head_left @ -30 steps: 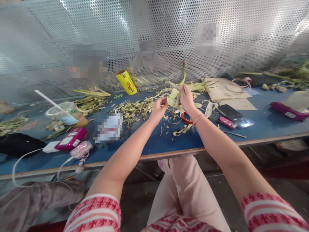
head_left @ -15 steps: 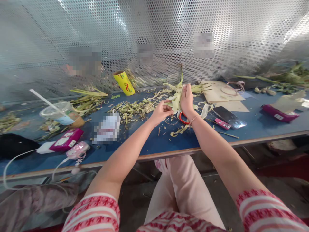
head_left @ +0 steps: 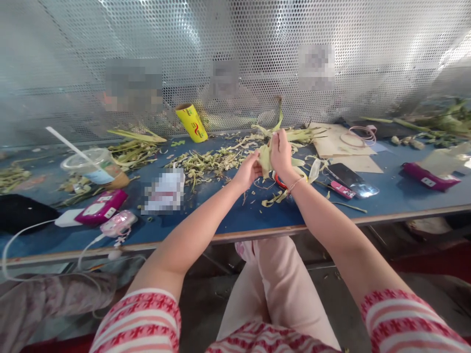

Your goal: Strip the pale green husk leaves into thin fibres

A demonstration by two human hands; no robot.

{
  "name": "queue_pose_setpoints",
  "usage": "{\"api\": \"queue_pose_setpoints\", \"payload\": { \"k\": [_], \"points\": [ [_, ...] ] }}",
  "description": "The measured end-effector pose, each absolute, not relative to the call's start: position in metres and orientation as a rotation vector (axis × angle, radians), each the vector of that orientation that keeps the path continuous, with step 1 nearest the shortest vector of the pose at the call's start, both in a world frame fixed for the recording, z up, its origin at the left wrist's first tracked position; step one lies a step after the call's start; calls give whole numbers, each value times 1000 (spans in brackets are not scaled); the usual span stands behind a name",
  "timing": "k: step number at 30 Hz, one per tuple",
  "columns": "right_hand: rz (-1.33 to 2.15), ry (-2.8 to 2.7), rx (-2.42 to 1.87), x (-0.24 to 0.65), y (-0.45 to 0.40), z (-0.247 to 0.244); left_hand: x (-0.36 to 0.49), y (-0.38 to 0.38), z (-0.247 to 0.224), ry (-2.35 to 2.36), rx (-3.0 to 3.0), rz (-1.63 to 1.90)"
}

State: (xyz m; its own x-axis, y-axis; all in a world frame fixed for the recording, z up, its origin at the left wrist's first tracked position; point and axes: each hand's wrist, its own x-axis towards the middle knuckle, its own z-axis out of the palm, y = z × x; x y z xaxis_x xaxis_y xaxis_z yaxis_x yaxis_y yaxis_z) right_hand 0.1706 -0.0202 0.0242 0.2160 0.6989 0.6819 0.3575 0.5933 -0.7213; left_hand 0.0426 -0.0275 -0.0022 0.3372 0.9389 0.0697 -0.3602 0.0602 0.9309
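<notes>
A pale green, leaf-like plant piece (head_left: 264, 162) is between my two hands, just above the table. My left hand (head_left: 247, 172) grips its left side with the fingers curled. My right hand (head_left: 281, 154) is closed over its right side; part of the piece is hidden behind the fingers. Under my right wrist shows a red-orange loop (head_left: 279, 183), perhaps a scissor handle, mostly covered. Pale green stalks (head_left: 303, 134) lie just behind the right hand. To the left spreads a heap of cut plant bits (head_left: 206, 166), and a curled pale strip (head_left: 274, 201) lies in front.
A tilted yellow tube (head_left: 192, 123) stands by the perforated metal screen (head_left: 253, 29). On the left are a plastic cup with a straw (head_left: 105, 169) and a purple pack (head_left: 103, 207). A phone (head_left: 344, 175), cardboard (head_left: 331, 142) and another purple pack (head_left: 429, 176) lie right.
The leafy piece, spread out before, is now gathered and lower between my hands. My left hand has come closer to the right and closed on it. The view has shifted slightly.
</notes>
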Motion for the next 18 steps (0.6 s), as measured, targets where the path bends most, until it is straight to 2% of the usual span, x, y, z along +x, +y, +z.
{"api": "queue_pose_setpoints", "payload": {
  "k": [4,7,12,18],
  "points": [
    [352,-1411,-956,168,-22,23,43,-24,-3,688,1015,1032],
    [408,-1443,-922,167,-19,20,45,-26,-3,717,1007,1142],
    [201,-1458,-918,164,-11,15,49,-37,3,826,1104,1430],
    [148,-1547,-920,162,-15,17,48,-42,8,765,1174,1405]
  ]
}}
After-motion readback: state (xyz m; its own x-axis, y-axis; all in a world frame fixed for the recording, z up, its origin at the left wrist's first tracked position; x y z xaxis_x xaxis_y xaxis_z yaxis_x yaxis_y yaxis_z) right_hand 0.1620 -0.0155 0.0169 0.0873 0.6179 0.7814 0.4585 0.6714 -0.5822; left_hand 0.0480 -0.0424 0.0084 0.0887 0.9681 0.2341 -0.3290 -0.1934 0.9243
